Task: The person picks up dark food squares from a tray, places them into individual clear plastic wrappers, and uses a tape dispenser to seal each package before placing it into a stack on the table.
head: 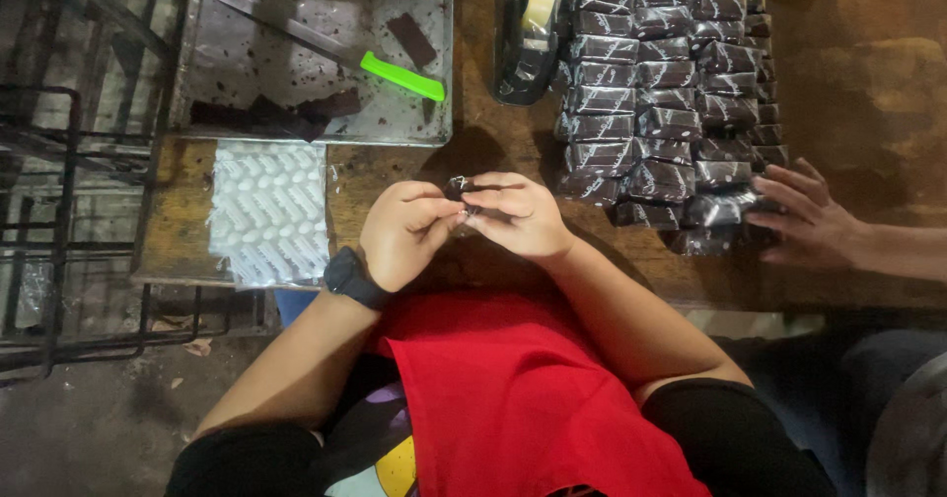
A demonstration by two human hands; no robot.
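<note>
Head view: both hands meet over the near edge of the wooden table (395,177), just above the red cloth (513,379) on the person's lap. The left hand (402,233) (a black watch (350,278) sits on its wrist) is curled nearly closed, its thumb and forefinger pinching the left end of a small dark wrapped piece (460,189). The right hand (523,216) is likewise curled, its fingertips folded over the right end of the same piece, so the piece sits between the 2 hands, at their upper fingertips, touching both. Most of it is hidden by fingers; what shows is dark and glossy, and its long axis seems to run roughly left to right across the picture, though its exact pointing cannot be told.

To the right of the hands lie rows of wrapped dark pieces (671,73), packed side by side in about 3 columns, their long sides running left to right. Another person's hand (809,219) rests open at the near right end of these rows, fingers spread on the wrapped pieces there.

Beyond the hands stands a metal tray (247,58) with dark crumbs and slabs, and a knife with a green handle (402,76) lying slantwise in it. A white patterned sheet (268,211) lies just left of the left hand.
</note>
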